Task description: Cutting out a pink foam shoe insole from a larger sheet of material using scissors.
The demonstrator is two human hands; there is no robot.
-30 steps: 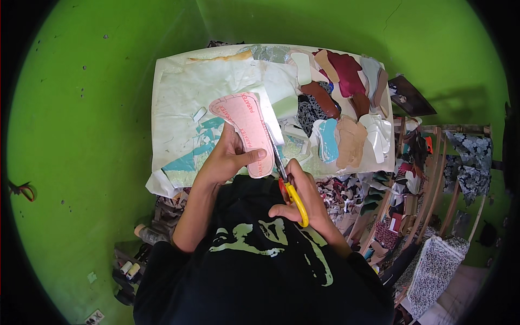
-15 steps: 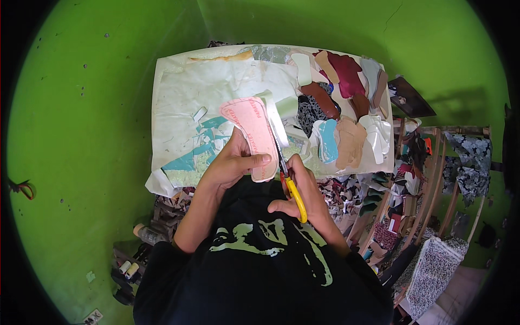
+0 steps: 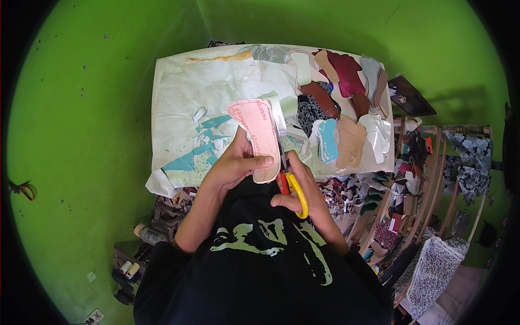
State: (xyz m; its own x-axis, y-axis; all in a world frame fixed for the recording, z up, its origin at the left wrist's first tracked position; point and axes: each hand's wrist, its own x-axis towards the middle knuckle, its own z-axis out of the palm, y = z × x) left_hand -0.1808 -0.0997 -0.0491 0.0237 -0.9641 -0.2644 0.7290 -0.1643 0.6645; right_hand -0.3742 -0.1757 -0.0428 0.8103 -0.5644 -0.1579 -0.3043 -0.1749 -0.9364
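Observation:
A pink insole-shaped piece (image 3: 262, 130) with red print and a pale backing is pinched in my left hand (image 3: 236, 160), the thumb lying across its lower end. My right hand (image 3: 302, 189) grips scissors (image 3: 298, 199) with a yellow and a red handle loop. Their blades stand along the right edge of the insole piece. A pale strip of trimmed material (image 3: 278, 112) curls beside that edge, near the blade tips. The far side of the insole piece and most of my left fingers behind it are hidden.
Beyond my hands stands a white-topped table (image 3: 179, 92) with teal scraps (image 3: 181, 161) at its left. Several cut shoe pieces, such as a brown one (image 3: 320, 100) and a tan one (image 3: 351, 142), lie at its right. A wooden rack (image 3: 428, 179) with materials stands further right.
The insole piece has shifted slightly right and turned a little more upright. The scissor handles have spread apart, showing more of the red loop, and the trimmed strip has moved with the piece.

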